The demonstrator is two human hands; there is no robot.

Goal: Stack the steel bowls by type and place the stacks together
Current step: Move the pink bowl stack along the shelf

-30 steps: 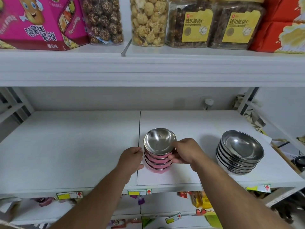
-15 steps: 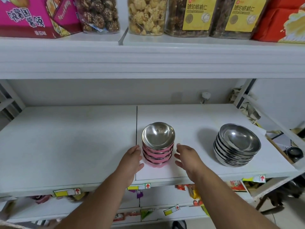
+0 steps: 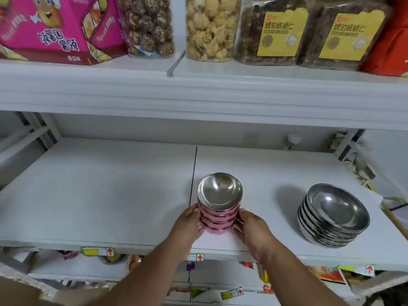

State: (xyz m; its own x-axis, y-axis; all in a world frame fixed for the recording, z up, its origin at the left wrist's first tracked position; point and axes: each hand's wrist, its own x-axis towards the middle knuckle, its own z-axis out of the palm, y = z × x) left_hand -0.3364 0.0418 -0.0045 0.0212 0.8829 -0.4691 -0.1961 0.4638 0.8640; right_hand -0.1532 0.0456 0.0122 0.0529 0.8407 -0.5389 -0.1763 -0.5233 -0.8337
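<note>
Both hands, left hand (image 3: 190, 224) and right hand (image 3: 250, 228), clasp the stack of pink-sided steel bowls (image 3: 218, 203) between them near the white shelf (image 3: 99, 195) front edge.

Both hands close on the pink bowl stack (image 3: 218, 214), the left hand (image 3: 190, 226) against its left side and the right hand (image 3: 250, 227) against its right. Left of the left hand the shelf (image 3: 99, 195) lies bare out to its frame. Right of the right hand there is a bare strip of shelf, then the steel bowl stack (image 3: 333, 214) stands in the way. Beyond the hands the shelf runs bare to the back wall. Above them the upper shelf (image 3: 198, 93) caps the opening.
</note>
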